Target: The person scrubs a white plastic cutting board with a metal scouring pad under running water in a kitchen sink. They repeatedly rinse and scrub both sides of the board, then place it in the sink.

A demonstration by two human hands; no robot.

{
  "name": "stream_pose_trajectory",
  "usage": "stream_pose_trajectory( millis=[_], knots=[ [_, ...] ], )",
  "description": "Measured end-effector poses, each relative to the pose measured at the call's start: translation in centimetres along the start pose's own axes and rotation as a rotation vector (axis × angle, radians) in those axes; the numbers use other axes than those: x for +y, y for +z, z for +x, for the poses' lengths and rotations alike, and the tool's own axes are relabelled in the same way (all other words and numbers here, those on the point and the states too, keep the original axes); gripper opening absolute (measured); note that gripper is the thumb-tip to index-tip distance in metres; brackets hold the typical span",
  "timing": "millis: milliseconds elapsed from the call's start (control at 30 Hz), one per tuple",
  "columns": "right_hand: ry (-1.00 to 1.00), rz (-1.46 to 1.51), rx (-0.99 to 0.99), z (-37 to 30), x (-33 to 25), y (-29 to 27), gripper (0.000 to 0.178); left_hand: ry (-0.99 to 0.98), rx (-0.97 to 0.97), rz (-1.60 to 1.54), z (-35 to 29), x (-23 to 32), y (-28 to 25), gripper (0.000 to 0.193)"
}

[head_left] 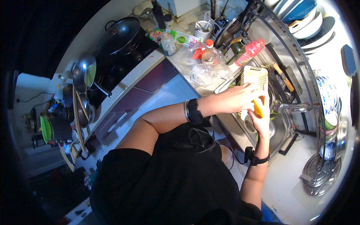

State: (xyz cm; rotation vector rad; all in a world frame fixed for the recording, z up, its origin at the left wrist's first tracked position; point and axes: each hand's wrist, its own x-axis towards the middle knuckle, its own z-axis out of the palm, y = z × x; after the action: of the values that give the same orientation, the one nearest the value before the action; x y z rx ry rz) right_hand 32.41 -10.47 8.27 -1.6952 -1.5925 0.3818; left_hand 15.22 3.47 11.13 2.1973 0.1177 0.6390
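Over the steel sink (287,127) at the right, the right hand (261,122) is curled around a yellow-orange piece (258,107), perhaps a sponge or a vegetable. The left hand (240,98) reaches across, fingers pressed against the same piece and a cream slotted basket (255,77) just behind it. Farther left on the tabletop (187,63) lie clear plastic bags (208,71) and a red bottle (249,52).

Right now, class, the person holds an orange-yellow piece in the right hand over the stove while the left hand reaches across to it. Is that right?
Not quite. The head view shows the right hand holding the orange-yellow piece over the sink, not the stove. The left hand does reach across to it.
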Motion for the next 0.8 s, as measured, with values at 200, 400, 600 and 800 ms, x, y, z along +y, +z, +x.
stream_pose_trajectory(
  millis=[200,400,600,800],
  knots=[
    [0.090,0.254,-0.028,1.4,-0.4,0.3,0.042,0.139,0.066,0.119,1.6,1.4,-2.6,0.032],
    [0.105,0.368,-0.182,3.6,-2.2,-0.5,0.052,0.204,0.160,0.235,1.9,3.3,-7.2,0.027],
    [0.124,0.412,-0.339,9.1,-6.4,1.6,0.075,0.205,-0.045,0.139,3.0,1.3,-15.3,0.027],
    [0.285,0.316,-0.004,15.6,-10.1,9.3,0.034,-0.304,0.242,-0.218,0.3,-3.8,-17.9,0.105]
  ],
)
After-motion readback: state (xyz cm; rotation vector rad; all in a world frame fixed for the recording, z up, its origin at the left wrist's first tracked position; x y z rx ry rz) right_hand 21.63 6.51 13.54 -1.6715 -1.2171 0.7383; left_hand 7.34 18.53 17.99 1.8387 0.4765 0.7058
